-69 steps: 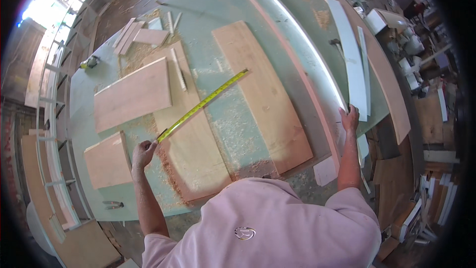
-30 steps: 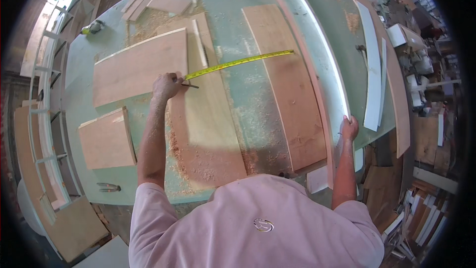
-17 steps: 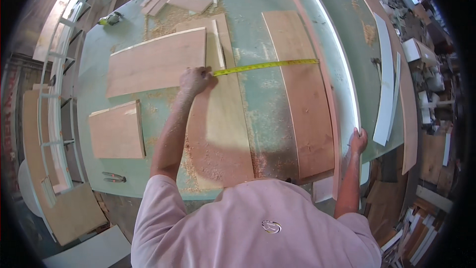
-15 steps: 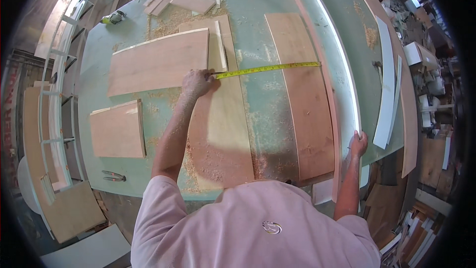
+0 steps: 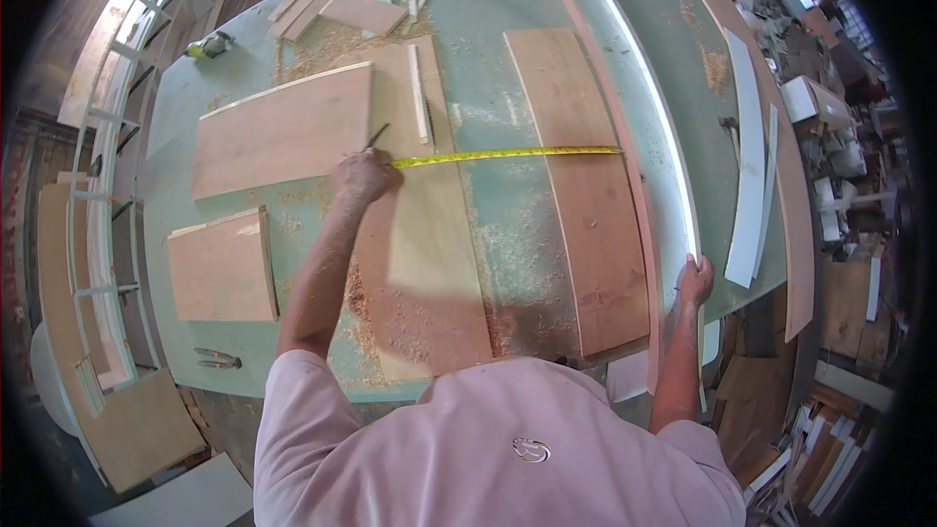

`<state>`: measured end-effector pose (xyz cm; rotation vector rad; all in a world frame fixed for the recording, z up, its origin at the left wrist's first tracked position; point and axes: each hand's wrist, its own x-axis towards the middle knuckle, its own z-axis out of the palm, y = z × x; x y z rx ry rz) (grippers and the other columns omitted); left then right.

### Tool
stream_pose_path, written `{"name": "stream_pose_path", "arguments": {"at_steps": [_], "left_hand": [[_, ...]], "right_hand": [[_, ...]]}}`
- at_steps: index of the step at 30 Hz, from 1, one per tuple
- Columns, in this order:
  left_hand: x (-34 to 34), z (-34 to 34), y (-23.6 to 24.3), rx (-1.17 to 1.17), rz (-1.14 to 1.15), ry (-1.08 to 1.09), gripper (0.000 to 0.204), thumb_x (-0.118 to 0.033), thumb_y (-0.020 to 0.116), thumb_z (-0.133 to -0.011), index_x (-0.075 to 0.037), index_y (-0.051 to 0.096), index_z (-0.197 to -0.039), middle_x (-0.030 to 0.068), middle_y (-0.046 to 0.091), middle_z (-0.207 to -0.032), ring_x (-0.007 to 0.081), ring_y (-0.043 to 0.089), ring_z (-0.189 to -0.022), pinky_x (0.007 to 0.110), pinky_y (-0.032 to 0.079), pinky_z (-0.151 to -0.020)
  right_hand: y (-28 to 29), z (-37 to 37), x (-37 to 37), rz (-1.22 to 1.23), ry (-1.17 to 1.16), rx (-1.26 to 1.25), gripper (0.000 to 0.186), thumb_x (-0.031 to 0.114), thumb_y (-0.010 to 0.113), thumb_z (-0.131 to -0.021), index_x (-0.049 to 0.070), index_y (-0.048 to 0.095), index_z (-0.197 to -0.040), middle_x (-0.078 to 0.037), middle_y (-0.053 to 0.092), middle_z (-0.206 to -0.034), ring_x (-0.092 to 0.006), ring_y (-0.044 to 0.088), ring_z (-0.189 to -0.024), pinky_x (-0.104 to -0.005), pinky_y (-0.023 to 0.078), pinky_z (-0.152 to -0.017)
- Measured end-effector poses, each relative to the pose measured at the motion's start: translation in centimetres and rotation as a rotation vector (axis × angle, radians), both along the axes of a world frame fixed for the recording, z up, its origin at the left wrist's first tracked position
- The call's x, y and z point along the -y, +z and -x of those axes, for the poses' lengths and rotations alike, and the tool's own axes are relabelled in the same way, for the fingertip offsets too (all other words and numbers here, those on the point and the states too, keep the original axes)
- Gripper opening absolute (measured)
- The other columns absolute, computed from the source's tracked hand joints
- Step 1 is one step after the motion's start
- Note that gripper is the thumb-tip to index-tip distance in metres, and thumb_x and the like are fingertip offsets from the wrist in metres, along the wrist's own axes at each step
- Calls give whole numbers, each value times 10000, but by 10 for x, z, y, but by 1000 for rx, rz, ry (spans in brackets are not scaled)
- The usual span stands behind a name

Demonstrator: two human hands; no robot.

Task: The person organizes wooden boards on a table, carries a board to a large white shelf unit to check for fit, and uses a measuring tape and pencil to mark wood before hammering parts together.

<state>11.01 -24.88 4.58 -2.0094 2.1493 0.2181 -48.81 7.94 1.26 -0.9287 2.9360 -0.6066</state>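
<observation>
My left hand is closed at the near end of a yellow tape measure; any case is hidden in the fist. A thin dark pencil-like stick pokes up from the same hand. The blade runs right across a plywood panel and a reddish wooden board, ending at the reddish edge of a long upright piece. At the near end of that long piece, my right hand is closed on its white edge strip.
Plywood pieces and a smaller stack lie left on the green table. Pliers rest near its front edge, a power tool at far left. Wood shavings surround offcuts. White strips and a hammer lie right.
My left hand has moved a little left and down, drawing out more blade. The dark stick now shows above it. My right hand keeps its hold, and the whole view has shifted slightly.
</observation>
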Motion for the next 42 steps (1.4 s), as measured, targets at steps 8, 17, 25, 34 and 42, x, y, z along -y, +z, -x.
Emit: {"name": "stream_pose_path", "arguments": {"at_steps": [8,17,25,34,42], "left_hand": [[3,-6,26,-140,-143,-111,351,-388,631,-797,-123,704,-1016,119,699,-1029,319,652,-983,425,510,-870],[29,-40,-5,-435,-522,-86,384,-411,663,-826,-56,733,-953,112,686,-783,192,646,-747,354,500,-730],[26,-37,-6,-376,-427,-92,391,-461,636,-841,-112,740,-983,147,708,-902,268,672,-841,394,507,-791],[18,-2,20,-147,-284,-81,454,-509,548,-803,-131,737,-968,135,710,-978,311,667,-966,415,523,-871],[33,-7,2,-59,-185,-194,392,-443,562,-871,-102,733,-958,161,697,-993,351,655,-953,462,510,-857]], "right_hand": [[-7,2,-9,48,-2,-12,372,338,667,-863,23,645,-1060,-180,637,-1071,-377,609,-985,-430,467,-831],[-13,11,-10,41,-14,-79,332,328,676,-833,63,636,-1029,-155,621,-1016,-376,587,-978,-472,464,-811],[2,-6,2,56,10,-19,324,321,670,-851,40,634,-1009,-157,621,-1012,-374,594,-945,-456,461,-794],[-15,9,-8,61,47,-62,366,337,660,-868,6,629,-1021,-171,620,-996,-368,594,-923,-437,457,-800],[-9,9,-7,35,64,-44,395,354,655,-871,2,637,-1048,-171,623,-1021,-371,597,-923,-439,456,-794]]}}
